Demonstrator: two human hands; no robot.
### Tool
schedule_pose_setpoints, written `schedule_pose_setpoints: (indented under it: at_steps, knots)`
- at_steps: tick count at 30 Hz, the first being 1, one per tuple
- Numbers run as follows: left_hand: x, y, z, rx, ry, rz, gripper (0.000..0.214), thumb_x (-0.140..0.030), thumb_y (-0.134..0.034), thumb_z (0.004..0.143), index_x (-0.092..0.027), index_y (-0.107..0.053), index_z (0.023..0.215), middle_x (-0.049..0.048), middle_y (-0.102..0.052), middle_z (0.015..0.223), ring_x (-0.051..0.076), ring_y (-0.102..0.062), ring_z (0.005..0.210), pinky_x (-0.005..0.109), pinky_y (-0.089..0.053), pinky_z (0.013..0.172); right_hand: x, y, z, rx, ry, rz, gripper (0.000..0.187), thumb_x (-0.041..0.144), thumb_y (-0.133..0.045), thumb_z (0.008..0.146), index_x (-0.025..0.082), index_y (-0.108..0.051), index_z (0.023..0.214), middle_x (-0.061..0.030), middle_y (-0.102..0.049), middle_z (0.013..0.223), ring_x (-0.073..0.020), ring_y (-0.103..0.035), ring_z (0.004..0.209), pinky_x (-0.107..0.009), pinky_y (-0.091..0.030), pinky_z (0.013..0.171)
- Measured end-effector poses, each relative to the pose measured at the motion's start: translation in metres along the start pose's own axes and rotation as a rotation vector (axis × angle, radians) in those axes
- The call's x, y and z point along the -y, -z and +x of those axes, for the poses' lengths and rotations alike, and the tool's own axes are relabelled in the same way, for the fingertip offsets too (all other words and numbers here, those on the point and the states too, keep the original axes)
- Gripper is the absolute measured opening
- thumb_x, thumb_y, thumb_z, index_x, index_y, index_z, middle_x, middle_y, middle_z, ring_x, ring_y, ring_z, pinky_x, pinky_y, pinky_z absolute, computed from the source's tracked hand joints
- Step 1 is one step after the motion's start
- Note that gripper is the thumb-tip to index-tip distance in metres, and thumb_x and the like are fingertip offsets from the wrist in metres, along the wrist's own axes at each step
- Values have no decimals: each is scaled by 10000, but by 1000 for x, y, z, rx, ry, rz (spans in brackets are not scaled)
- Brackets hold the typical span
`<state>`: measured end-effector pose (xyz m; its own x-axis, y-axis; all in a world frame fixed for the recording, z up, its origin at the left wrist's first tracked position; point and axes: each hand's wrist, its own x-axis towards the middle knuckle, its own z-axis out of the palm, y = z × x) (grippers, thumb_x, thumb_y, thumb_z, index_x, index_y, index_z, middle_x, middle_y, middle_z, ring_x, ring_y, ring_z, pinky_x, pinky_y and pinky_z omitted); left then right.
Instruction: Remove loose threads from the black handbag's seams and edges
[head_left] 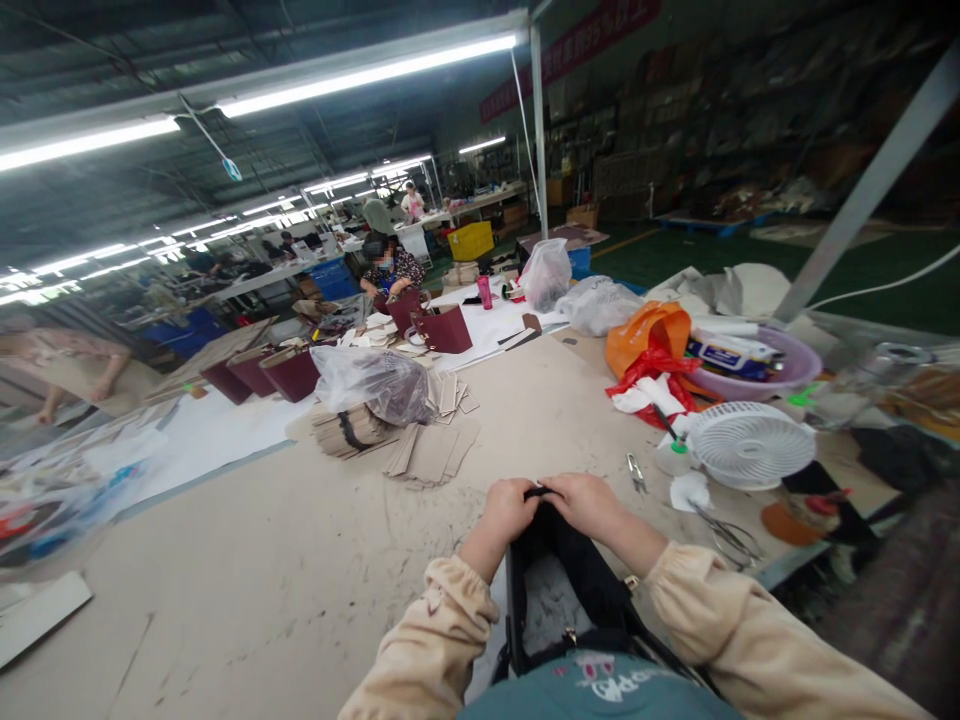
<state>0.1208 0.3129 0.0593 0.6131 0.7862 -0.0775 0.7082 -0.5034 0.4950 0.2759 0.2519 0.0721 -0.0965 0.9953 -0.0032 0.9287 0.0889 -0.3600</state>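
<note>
A black bag [577, 580] with a grey lining stands on the table right in front of my body, its mouth facing up. My left hand [508, 508] pinches the bag's far top edge from the left. Close beside it, my right hand [583, 505] grips the same edge, thumbs nearly meeting. Small metal fittings show on the bag's side and near rim. The bag's lower part is hidden by my forearms and apron.
Thread snips [636, 473], scissors [726, 535], a white fan [751, 445] and a purple basin [787, 365] lie to the right. Stacked tan pieces [431, 452] and a plastic bag [375, 380] sit ahead. Maroon bags [442, 328] stand farther off near a co-worker [390, 268].
</note>
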Motion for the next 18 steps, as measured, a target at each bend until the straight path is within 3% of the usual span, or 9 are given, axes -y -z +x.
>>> schedule_pose_setpoints:
  at_steps: [4,8,13,18]
  knots:
    - [3,2,-7,-31,-6,-56,355,-323,-632,724,-207,-607,1058,36,-678,1010,177,-614,932,284,-468,838,1,-2,2,-4,2,-21,297,283,-413,872,258,-661,1034,-34,-700,965,-172,-629,893,-261,-444,776]
    - [12,0,-24,-164,3,-200,584,-263,-725,624,-184,-499,1156,63,-585,1167,196,-542,1075,330,-431,942,1,-4,2,-14,-9,-36,300,276,-411,874,250,-654,1048,-39,-694,1000,-175,-625,909,-263,-439,782]
    - [18,0,-44,-385,7,-162,352,-136,-685,643,-181,-560,969,39,-571,1004,182,-530,988,354,-438,892,4,-3,2,-10,-10,-48,281,297,-412,879,242,-660,999,-36,-699,961,-169,-627,896,-248,-435,763]
    - [8,0,-49,-482,20,12,203,-210,-725,650,-213,-658,841,59,-536,1050,226,-499,1010,429,-398,909,9,0,4,-6,-6,-71,267,279,-410,878,224,-664,942,-48,-701,907,-166,-630,857,-239,-429,731]
